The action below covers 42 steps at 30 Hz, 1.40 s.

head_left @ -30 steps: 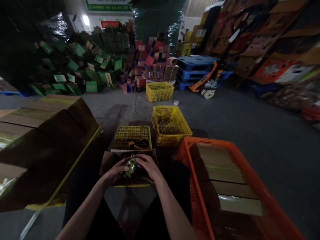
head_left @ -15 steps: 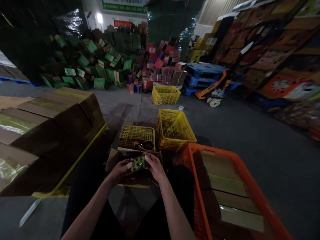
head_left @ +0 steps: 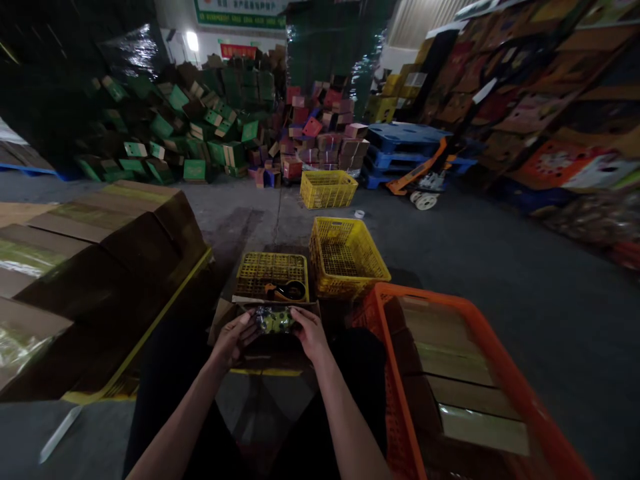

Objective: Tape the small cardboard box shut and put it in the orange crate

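Note:
My left hand (head_left: pixel 234 340) and my right hand (head_left: pixel 309 331) hold a small green packet (head_left: pixel 274 321) with dark round spots between them. Shiny clear film wraps it; its contents cannot be made out for sure. The right fingers pinch its right end, while the left thumb and fingers grip the left end. Directly below lies an open cardboard box (head_left: pixel 220 320), its inside dark and partly hidden by my hands. Just beyond, an orange and black tape dispenser (head_left: pixel 287 291) rests on an upturned yellow crate (head_left: pixel 270 267).
Beside it stands an open yellow crate (head_left: pixel 350 257), with another yellow crate (head_left: pixel 329 190) farther off. An orange crate (head_left: pixel 465 307) of cartons is at my right; stacked cartons (head_left: pixel 115 220) are at my left. A pallet jack (head_left: pixel 425 177) stands by blue pallets (head_left: pixel 400 140).
The packet has turned from tilted to nearly level and rises slightly. My left hand has shifted a little to the left, with its fingers more spread. The view has moved slightly.

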Each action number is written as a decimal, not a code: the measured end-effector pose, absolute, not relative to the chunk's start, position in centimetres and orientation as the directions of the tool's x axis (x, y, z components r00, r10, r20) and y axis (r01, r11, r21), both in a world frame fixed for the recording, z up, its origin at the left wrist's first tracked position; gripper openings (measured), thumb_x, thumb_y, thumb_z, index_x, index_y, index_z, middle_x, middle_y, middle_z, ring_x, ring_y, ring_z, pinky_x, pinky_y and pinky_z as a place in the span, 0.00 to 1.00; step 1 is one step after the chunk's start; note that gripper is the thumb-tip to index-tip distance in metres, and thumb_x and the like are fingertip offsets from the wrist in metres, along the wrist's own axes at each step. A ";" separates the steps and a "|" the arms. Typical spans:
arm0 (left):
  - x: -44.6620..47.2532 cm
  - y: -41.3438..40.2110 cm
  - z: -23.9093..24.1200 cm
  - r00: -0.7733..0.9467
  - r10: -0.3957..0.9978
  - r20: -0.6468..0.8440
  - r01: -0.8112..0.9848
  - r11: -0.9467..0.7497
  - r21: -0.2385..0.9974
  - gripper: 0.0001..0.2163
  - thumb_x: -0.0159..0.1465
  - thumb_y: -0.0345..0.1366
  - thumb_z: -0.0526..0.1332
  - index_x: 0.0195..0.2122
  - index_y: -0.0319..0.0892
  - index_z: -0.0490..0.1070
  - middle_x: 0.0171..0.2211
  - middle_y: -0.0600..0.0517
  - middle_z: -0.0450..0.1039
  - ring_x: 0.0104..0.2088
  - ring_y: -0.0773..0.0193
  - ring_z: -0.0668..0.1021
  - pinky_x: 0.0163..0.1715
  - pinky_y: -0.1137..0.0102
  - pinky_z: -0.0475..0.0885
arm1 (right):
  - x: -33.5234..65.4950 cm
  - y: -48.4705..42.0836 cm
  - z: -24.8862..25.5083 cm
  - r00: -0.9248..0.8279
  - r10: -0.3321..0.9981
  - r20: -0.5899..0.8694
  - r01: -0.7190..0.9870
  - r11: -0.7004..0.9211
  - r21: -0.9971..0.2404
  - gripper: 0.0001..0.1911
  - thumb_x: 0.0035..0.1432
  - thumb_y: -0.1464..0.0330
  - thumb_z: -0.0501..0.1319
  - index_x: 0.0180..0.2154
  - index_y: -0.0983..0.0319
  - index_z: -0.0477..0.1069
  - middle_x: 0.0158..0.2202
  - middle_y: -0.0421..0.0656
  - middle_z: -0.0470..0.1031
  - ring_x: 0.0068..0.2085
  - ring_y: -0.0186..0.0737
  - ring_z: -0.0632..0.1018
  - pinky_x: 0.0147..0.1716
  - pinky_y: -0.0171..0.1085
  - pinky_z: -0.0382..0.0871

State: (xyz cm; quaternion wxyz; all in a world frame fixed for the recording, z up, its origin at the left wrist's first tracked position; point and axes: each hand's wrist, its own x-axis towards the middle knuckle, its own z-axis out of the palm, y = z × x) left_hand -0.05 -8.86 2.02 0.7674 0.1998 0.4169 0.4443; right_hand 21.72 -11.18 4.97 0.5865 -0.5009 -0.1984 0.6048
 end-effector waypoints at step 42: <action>1.3 -9.9 2.2 0.190 0.876 -0.443 -0.299 0.482 0.824 0.25 0.51 0.54 0.73 0.39 0.37 0.78 0.33 0.46 0.80 0.30 0.60 0.81 0.27 0.68 0.78 | 20.5 -11.8 5.6 -0.087 0.936 -0.340 -0.346 -0.349 -0.871 0.24 0.44 0.55 0.75 0.43 0.58 0.80 0.37 0.40 0.80 0.37 0.40 0.79 0.34 0.35 0.72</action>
